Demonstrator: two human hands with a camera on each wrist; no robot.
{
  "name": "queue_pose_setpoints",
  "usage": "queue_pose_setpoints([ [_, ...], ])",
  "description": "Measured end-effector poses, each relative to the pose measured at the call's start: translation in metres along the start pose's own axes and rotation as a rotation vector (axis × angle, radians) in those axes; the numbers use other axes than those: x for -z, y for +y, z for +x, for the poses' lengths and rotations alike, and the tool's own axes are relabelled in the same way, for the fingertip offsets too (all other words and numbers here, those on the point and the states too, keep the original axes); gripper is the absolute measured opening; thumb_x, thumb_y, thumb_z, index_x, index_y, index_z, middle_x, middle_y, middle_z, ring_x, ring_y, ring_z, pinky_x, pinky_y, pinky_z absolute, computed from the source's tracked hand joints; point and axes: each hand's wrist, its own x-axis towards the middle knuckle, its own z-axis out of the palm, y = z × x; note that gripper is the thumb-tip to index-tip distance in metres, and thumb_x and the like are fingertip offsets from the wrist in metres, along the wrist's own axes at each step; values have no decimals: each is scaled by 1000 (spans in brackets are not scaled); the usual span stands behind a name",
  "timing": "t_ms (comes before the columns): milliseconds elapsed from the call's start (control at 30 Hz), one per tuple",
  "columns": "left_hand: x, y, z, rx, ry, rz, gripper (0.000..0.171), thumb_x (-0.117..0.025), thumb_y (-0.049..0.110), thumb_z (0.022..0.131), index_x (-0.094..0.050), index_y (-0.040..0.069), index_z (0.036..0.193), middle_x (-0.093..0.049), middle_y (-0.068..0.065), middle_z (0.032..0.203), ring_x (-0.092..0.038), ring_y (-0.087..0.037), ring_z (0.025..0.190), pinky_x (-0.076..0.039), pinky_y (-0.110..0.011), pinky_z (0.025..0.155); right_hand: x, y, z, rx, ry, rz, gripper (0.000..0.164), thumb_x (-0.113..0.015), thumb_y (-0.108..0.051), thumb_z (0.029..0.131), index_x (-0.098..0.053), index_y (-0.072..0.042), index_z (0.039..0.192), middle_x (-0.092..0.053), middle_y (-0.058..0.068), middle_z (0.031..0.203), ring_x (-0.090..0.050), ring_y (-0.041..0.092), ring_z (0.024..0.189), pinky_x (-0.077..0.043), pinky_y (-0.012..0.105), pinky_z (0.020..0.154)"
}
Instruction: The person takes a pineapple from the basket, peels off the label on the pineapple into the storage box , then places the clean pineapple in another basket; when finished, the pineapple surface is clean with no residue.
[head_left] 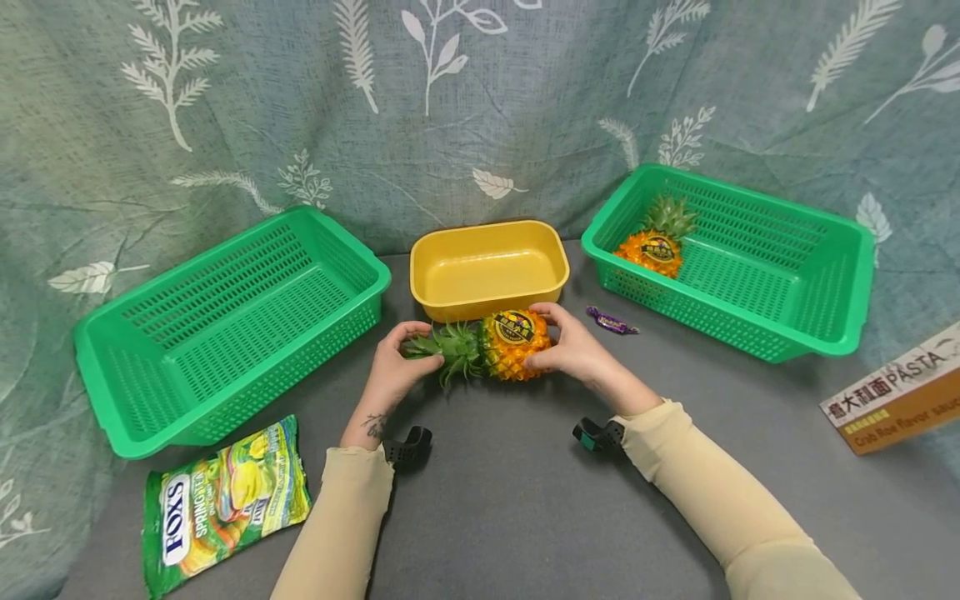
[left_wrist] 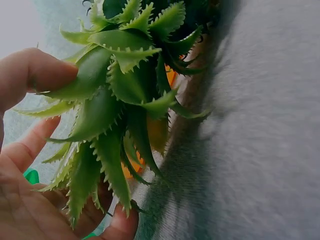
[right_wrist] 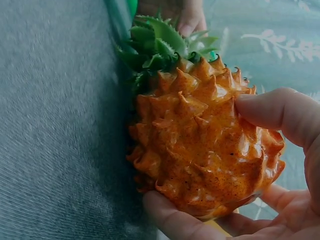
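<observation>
A small pineapple [head_left: 517, 343] lies on its side on the grey table, an oval label on its orange body and its leafy crown toward the left. My left hand [head_left: 405, 362] holds the crown, thumb on the near side; in the left wrist view the leaves [left_wrist: 100, 105] show toothed edges between thumb and fingers. Around the base end curls my right hand [head_left: 573, 350]. The right wrist view shows its thumb pressing the spiky orange skin [right_wrist: 200, 140], with fingers beneath the fruit. Just behind the pineapple stands a yellow plastic bin [head_left: 491, 307].
At left is a green basket [head_left: 262, 367], with a Fox's candy bag [head_left: 225, 500] in front. Another green basket [head_left: 720, 308] at right contains a second pineapple [head_left: 660, 246]. A purple wrapped candy [head_left: 612, 321] lies near it. A pasta box [head_left: 900, 396] sits at the right edge.
</observation>
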Motion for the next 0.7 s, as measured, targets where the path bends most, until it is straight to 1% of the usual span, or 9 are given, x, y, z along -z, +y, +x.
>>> queue_pose_setpoints([
  [133, -1, -3, 7, 9, 25, -31, 44, -68, -1, 77, -53, -1, 118, -50, -18, 117, -44, -27, 104, -39, -32, 80, 0, 1, 7, -7, 10, -1, 80, -71, 5, 70, -32, -7, 138, -38, 18, 136, -48, 33, 114, -53, 33, 73],
  [233, -2, -4, 7, 42, 50, -62, 45, -69, -1, 76, -53, -1, 118, -51, -15, 116, -45, -23, 99, -42, -26, 74, 2, 1, 9, 1, 2, 11, 79, -70, 5, 70, -32, -7, 138, -37, 18, 137, -46, 33, 115, -52, 33, 74],
  [333, -4, -5, 6, 63, 65, -101, 44, -69, -1, 75, -53, -1, 116, -51, -12, 114, -45, -19, 96, -42, -22, 71, 3, 1, 10, 13, -6, 22, 78, -70, 6, 70, -32, -7, 137, -37, 18, 136, -47, 33, 114, -52, 32, 73],
  [433, -6, -7, 6, 58, 69, -130, 43, -69, -3, 75, -53, -1, 115, -51, -11, 111, -46, -18, 96, -42, -20, 72, 4, 1, 9, 37, -18, 23, 77, -69, 6, 71, -31, -5, 137, -37, 19, 135, -47, 34, 113, -51, 30, 72],
  [567, -7, -9, 5, 41, 64, -141, 42, -68, -3, 76, -53, -2, 115, -51, -11, 111, -45, -17, 96, -42, -19, 73, 6, 1, 7, 57, -47, 18, 77, -68, 6, 71, -29, -2, 137, -37, 22, 135, -47, 35, 115, -50, 28, 74],
  [633, -7, -9, 5, 34, 63, -143, 41, -68, -2, 76, -54, -2, 114, -51, -12, 112, -45, -17, 95, -42, -20, 72, 8, 0, 7, 52, -70, 6, 79, -68, 5, 72, -27, -2, 139, -39, 23, 134, -47, 36, 116, -50, 31, 77],
  [700, -7, -9, 5, 27, 65, -149, 40, -68, -3, 76, -54, -2, 114, -51, -13, 112, -46, -17, 93, -42, -20, 71, 10, -3, 6, 53, -83, -37, 81, -70, 2, 73, -26, -3, 142, -40, 23, 135, -46, 37, 118, -49, 36, 83],
])
